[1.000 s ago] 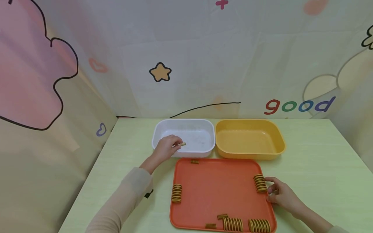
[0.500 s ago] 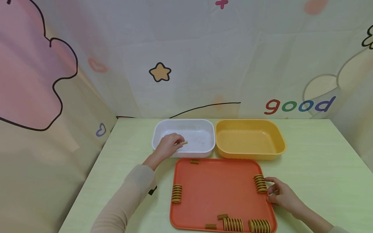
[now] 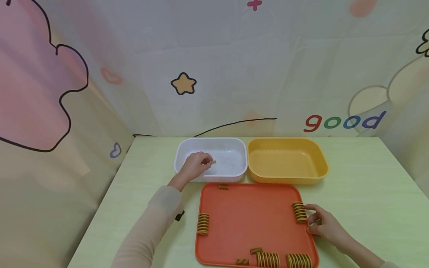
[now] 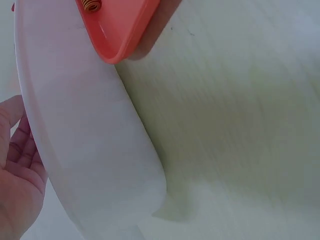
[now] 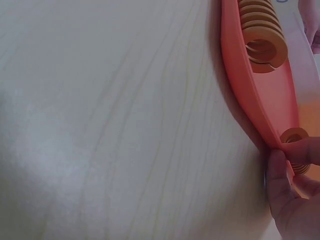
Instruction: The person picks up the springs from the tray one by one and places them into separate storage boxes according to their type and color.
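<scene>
My left hand is over the white bin, pinching a small coil spring between thumb and fingertips. In the left wrist view, the bin's wall hides the fingertips and that spring. At the right edge of the orange tray, my right hand grips the rim, thumb outside and index finger over the edge. A large gold-brown spring lies just inside the rim beside those fingers. In the right wrist view, the fingers partly cover this large spring.
A yellow bin stands against the white one, behind the tray. Other large springs lie at the tray's left side and front edge. Small springs lie at its back edge and near the front. A printed cloth hangs behind.
My left hand has shifted slightly right and farther back over the white bin with the small spring. My right hand stays at the tray's edge.
</scene>
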A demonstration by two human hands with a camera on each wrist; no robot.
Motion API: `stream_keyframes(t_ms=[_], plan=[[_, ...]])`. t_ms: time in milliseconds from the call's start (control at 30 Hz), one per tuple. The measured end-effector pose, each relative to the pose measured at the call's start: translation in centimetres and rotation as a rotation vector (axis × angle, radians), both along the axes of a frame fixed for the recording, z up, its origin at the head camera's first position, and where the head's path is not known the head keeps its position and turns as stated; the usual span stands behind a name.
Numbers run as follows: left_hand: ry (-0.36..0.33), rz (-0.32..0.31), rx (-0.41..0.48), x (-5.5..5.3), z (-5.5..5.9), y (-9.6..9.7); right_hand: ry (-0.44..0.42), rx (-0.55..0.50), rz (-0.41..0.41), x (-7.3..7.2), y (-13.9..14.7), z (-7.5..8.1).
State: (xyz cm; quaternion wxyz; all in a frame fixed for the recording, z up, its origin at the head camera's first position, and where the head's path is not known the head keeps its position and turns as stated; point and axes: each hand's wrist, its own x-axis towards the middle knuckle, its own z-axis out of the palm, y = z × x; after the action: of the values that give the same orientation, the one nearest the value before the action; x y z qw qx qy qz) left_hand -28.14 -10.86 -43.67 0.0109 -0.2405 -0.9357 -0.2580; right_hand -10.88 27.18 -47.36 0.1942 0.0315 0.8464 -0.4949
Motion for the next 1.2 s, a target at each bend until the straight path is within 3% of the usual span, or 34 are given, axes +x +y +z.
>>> stream_keyframes(t_ms=[233, 833, 1200], plan=[[-0.027, -0.034, 0.047, -0.8, -0.4, -0.2, -0.015, -0.026, -0.006, 0.0, 0.0, 0.0], [-0.16, 0.04, 0.153, -2.0, -0.1, -0.3, -0.011, -0.018, -0.006, 0.0, 0.1, -0.1], [-0.188, 0.061, 0.168, -2.8, 0.1, -0.6, 0.013, -0.02, 0.016, 0.0, 0.2, -0.1]])
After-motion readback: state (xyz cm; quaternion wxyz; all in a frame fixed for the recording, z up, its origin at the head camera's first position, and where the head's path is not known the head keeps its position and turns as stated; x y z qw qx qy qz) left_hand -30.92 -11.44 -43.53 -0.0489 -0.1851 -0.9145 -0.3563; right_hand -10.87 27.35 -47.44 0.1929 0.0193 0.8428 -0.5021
